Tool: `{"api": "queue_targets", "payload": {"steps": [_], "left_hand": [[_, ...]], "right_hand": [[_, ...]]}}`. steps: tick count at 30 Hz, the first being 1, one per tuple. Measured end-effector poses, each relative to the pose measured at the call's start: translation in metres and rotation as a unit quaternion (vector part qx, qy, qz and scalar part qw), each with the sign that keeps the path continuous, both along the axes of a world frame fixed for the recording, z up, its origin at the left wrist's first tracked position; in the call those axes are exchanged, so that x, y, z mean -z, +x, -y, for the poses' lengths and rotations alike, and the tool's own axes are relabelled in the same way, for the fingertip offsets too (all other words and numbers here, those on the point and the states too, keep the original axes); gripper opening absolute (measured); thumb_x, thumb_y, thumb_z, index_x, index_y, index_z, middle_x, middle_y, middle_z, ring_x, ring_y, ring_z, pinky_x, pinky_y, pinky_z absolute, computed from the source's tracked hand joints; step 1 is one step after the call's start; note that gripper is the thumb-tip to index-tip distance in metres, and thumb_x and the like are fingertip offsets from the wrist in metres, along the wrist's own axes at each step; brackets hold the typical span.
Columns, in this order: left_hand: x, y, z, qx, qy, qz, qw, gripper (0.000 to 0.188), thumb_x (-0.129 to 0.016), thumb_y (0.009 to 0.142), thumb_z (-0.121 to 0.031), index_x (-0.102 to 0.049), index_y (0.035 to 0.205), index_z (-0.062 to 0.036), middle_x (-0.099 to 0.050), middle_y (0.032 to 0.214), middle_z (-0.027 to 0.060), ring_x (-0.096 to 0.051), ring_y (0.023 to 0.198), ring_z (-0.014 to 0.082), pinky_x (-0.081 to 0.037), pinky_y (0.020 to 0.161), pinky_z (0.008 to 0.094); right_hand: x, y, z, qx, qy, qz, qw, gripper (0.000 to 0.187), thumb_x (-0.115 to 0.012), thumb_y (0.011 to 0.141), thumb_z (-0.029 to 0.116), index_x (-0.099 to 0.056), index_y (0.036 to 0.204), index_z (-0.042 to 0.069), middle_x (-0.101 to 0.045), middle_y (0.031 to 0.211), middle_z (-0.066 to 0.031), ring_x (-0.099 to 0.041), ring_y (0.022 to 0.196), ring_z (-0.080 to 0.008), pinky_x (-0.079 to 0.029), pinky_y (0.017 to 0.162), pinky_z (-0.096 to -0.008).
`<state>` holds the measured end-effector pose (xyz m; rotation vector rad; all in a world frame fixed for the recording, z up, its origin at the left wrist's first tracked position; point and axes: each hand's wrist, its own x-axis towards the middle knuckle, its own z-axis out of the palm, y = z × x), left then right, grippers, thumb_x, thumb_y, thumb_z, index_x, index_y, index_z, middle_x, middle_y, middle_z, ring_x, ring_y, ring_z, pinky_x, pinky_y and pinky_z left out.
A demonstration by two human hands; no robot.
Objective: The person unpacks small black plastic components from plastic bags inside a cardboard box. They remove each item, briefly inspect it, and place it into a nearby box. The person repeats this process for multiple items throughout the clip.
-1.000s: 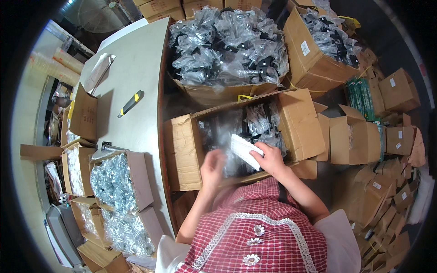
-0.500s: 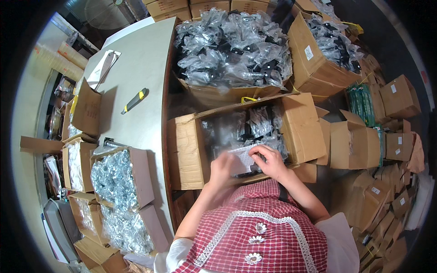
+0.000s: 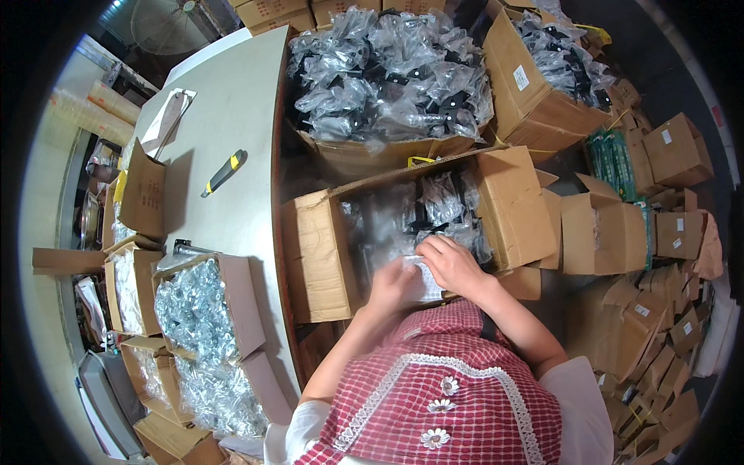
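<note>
A pale wall (image 3: 48, 194) bounds the left side, beyond a grey-topped desk (image 3: 232, 101) with a soft sheen; a round fan (image 3: 167, 29) stands far left, dark floor (image 3: 670, 77) far right.

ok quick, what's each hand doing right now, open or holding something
Left hand: blurred, at the left edge of the white paper; grip cannot be told.
Right hand: closed, holding the same paper.
</note>
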<state>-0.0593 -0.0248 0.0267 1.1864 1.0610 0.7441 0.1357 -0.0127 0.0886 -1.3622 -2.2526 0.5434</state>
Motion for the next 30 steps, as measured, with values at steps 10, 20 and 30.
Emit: {"api": "queue_targets", "payload": {"steps": [10, 20, 30], "left_hand": [[-0.005, -0.002, 0.005, -0.024, -0.198, 0.131, 0.971, 0.027, -0.058, 0.104, -0.019, -0.066, 0.121, 0.0018, -0.067, 0.102, 0.0018, -0.061, 0.089, 0.0107, -0.05, 0.078, 0.0279], [0.042, -0.006, -0.014, -0.117, -0.091, -0.006, 0.989, 0.018, -0.058, 0.102, -0.018, -0.068, 0.104, -0.0033, -0.068, 0.089, 0.0004, -0.061, 0.079, 0.0095, -0.05, 0.066, 0.0258], [0.073, -0.051, -0.053, -0.042, 0.073, -0.266, 0.96, 0.053, -0.067, 0.079, -0.009, -0.059, 0.131, -0.0056, -0.074, 0.108, 0.0188, -0.07, 0.104, 0.0374, -0.054, 0.093, 0.0435]], "right_hand": [[0.012, -0.012, 0.01, 0.015, 0.043, 0.014, 0.999, 0.028, -0.061, 0.08, 0.001, -0.064, 0.108, 0.005, -0.061, 0.103, -0.0101, -0.059, 0.1, -0.0315, -0.052, 0.084, -0.0425], [0.029, 0.023, 0.008, 0.129, 0.002, -0.131, 0.983, 0.013, -0.067, 0.087, 0.004, -0.07, 0.1, 0.004, -0.068, 0.099, -0.0103, -0.067, 0.094, -0.0304, -0.056, 0.078, -0.0367], [0.052, 0.09, 0.021, 0.304, -0.108, -0.226, 0.919, 0.012, -0.072, 0.087, 0.003, -0.066, 0.096, 0.002, -0.07, 0.086, -0.006, -0.068, 0.078, -0.0142, -0.054, 0.073, -0.0288]]}}
